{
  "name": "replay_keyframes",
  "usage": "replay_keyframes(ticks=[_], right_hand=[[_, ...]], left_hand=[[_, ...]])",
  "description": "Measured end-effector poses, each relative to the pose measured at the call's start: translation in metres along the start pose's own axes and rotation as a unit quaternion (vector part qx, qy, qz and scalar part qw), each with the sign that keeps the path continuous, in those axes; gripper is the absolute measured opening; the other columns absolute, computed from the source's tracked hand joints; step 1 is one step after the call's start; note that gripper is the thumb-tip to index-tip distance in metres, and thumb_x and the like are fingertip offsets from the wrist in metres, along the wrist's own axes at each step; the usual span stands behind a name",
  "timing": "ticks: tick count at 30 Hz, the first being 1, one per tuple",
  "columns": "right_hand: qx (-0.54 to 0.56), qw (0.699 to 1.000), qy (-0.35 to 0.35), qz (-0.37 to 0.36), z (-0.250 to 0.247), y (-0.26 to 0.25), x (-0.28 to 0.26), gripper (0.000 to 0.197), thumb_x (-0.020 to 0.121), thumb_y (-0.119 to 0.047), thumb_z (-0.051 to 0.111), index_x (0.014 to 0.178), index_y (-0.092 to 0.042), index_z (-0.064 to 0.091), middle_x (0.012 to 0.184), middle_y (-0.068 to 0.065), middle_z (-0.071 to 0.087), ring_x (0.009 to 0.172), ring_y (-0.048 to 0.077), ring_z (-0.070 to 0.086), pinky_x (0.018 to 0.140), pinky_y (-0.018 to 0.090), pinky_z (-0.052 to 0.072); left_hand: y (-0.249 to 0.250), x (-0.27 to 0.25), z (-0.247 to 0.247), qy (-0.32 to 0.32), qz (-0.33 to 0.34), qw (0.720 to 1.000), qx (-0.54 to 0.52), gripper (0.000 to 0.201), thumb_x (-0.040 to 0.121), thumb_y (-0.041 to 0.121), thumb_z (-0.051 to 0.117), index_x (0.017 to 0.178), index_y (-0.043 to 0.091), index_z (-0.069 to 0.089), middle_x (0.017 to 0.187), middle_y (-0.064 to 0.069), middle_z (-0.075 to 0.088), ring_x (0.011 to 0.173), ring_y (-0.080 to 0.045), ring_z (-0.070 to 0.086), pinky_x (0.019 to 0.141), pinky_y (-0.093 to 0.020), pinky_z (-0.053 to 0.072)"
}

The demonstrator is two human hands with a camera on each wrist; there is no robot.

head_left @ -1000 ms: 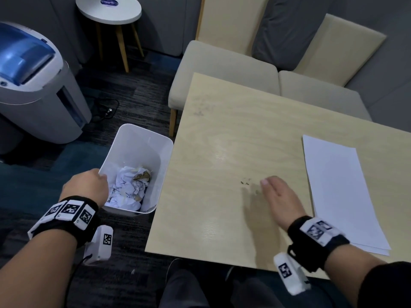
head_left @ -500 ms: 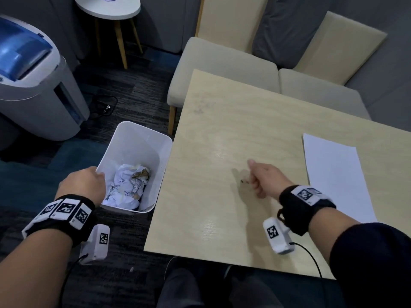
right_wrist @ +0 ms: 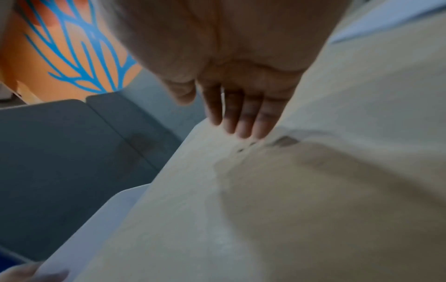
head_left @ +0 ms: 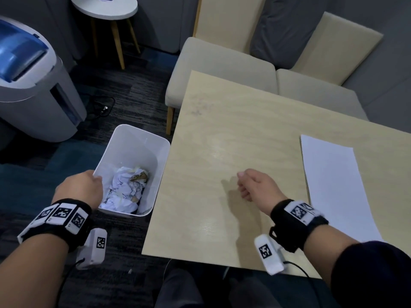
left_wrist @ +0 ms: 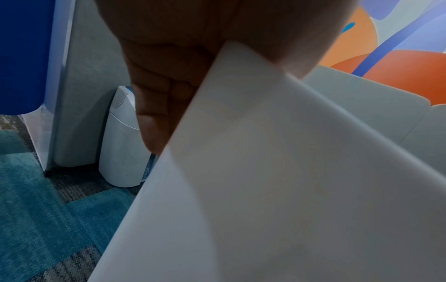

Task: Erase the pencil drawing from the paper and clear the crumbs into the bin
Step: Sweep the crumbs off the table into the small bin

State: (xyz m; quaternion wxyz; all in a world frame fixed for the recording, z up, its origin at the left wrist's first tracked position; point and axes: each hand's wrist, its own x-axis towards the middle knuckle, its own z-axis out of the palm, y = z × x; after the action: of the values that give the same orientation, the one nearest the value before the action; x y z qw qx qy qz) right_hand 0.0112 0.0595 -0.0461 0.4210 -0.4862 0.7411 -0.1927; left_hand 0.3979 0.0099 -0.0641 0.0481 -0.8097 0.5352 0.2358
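The left hand [head_left: 79, 190] grips the near rim of the white bin [head_left: 133, 150], which sits against the counter's [head_left: 222, 134] left edge. The right hand [head_left: 253, 185] rests edge-down on the counter, fingers [right_wrist: 243, 118] straight and together, touching dark crumbs [right_wrist: 284, 142]. The paper [head_left: 333, 185] lies by the right edge.

No words or numbers can be read; the blue logo on the round white side table [head_left: 103, 5], at upper left, is too blurred.

A grey-and-blue shredder [head_left: 33, 85] stands near a round stool [head_left: 103, 10].
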Motion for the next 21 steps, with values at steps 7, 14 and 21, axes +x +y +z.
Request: replay_keyframes(ticks=[7,14,21], right_hand=[[-0.325,0.927,0.03,0.187,-0.035,0.082,-0.04,0.071,0.095,-0.055,0.007,0.152,-0.015,0.024,0.158,0.024,0.016,0.147,0.037,0.011,0.121,0.044,0.015],[-0.311,0.95,-0.025,-0.009,0.048,0.027,-0.047,0.074,0.1,-0.06,0.008,0.154,-0.017,-0.019,0.156,-0.001,-0.034,0.146,0.017,-0.031,0.122,0.038,-0.012],[-0.26,0.942,0.093,0.189,-0.002,0.066,-0.039,0.078,0.1,-0.059,0.013,0.156,-0.009,-0.01,0.165,0.01,-0.016,0.153,0.023,-0.014,0.125,0.044,0.0]], left_hand=[[-0.006,0.007,-0.002,0.001,0.01,1.0,0.008,0.031,0.1,0.023,0.035,0.094,0.009,0.061,0.072,-0.01,0.051,0.076,-0.034,0.054,0.07,-0.036,0.04],[-0.006,0.011,-0.001,0.002,0.017,1.0,0.016,0.029,0.1,0.023,0.035,0.094,0.01,0.061,0.073,-0.009,0.05,0.076,-0.034,0.053,0.071,-0.036,0.04],[-0.008,0.013,-0.002,-0.007,0.024,1.0,0.015,0.032,0.1,0.022,0.035,0.098,0.009,0.064,0.077,-0.012,0.055,0.078,-0.035,0.055,0.072,-0.036,0.041]])
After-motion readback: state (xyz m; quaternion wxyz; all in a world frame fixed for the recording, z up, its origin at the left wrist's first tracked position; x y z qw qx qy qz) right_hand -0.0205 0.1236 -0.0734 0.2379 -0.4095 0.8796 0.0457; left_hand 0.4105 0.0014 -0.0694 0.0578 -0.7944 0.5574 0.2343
